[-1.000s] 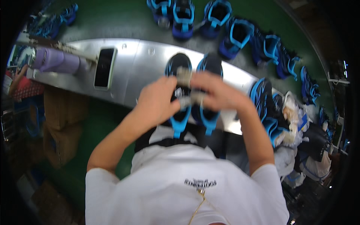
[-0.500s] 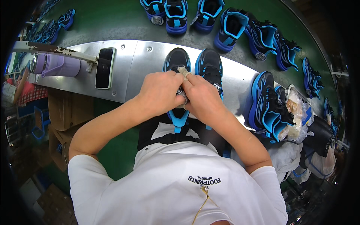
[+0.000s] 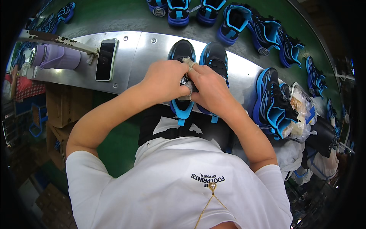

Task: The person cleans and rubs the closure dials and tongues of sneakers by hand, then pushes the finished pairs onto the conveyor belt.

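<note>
Left hand [image 3: 164,80] is holding its fingers curled inward, thumb and fingers bent toward each other over the laced front of a black-and-blue shoe [image 3: 182,49]. Right hand [image 3: 211,87] is facing it from the other side, fingers likewise bent and nearly closed, fingertips meeting the left ones. Pale finger coverings [image 3: 189,63] are showing where the fingertips are meeting; whether either hand is pinching a lace or part of the upper, cannot tell, fingers are hiding it. A round emblem [image 3: 183,80] is peeking out between the two hands.

Shoe is sitting directly under both hands, toe pointing away beyond the fingers, light-blue collar opening toward the wearer below the thumbs. Matching shoe [image 3: 214,56] is standing just beside it, its toe beyond the right hand, same direction, partly covered by that hand. Both are resting on a steel ledge [image 3: 148,57].

Left of the left hand: phone [image 3: 106,61] is lying flat, purple bottle [image 3: 63,57] is lying farther left. Right of the right hand: another shoe [image 3: 265,99] is standing near the forearm, with plastic-bagged items [image 3: 299,110] sitting beyond it. Ahead of both hands, a row of shoes [image 3: 229,31] is standing on a green surface [image 3: 114,19].
</note>
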A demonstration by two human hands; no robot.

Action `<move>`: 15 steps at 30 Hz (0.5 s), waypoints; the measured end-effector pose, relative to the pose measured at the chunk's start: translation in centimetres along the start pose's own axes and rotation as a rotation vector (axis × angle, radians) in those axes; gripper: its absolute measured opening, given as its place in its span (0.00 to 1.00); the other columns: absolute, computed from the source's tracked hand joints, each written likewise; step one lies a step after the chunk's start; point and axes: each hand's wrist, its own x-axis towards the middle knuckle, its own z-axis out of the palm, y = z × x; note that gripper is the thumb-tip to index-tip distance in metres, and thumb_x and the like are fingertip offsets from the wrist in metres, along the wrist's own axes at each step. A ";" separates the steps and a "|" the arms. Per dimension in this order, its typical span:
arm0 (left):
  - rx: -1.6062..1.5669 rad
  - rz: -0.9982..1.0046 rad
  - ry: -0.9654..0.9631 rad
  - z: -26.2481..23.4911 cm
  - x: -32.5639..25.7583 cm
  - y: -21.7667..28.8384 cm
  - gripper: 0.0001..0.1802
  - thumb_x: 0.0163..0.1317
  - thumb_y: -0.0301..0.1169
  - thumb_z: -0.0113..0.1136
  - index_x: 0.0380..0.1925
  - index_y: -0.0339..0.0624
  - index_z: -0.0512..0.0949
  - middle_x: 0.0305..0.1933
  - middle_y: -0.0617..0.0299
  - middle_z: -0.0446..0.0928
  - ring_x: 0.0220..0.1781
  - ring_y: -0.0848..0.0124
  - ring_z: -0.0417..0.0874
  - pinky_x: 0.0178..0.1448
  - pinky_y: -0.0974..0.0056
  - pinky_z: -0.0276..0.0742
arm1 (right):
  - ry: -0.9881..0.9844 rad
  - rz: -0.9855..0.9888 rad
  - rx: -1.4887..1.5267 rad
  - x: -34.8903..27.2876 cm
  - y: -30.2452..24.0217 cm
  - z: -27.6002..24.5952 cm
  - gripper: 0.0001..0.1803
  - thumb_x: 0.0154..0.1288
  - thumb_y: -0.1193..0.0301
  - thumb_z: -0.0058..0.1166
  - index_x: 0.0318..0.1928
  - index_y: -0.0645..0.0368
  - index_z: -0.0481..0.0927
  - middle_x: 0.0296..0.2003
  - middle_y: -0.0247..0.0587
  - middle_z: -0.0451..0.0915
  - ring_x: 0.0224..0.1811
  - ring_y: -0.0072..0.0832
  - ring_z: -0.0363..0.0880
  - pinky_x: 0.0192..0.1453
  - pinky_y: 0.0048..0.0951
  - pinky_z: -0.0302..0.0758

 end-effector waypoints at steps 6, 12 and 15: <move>0.114 -0.037 0.115 -0.4 -0.1 0.2 0.12 0.48 0.35 0.60 0.29 0.37 0.78 0.26 0.50 0.80 0.33 0.50 0.81 0.39 0.50 0.77 | -0.103 0.062 0.058 0.6 -0.2 -0.9 0.35 0.45 0.71 0.66 0.59 0.60 0.74 0.58 0.47 0.74 0.55 0.44 0.74 0.57 0.40 0.74; 0.168 -0.110 -0.232 -2.0 1.1 0.9 0.17 0.47 0.44 0.61 0.25 0.39 0.82 0.26 0.51 0.82 0.33 0.54 0.84 0.37 0.54 0.80 | 0.005 -0.004 -0.038 0.1 -0.2 0.4 0.34 0.41 0.71 0.69 0.54 0.67 0.75 0.54 0.51 0.76 0.49 0.42 0.76 0.56 0.37 0.75; 0.335 -0.058 -0.238 -1.6 0.9 1.5 0.19 0.41 0.41 0.64 0.29 0.39 0.79 0.28 0.52 0.80 0.32 0.53 0.83 0.37 0.53 0.78 | 0.031 -0.010 -0.027 -0.1 -0.3 0.6 0.35 0.41 0.72 0.68 0.54 0.67 0.75 0.56 0.52 0.75 0.50 0.41 0.76 0.56 0.36 0.75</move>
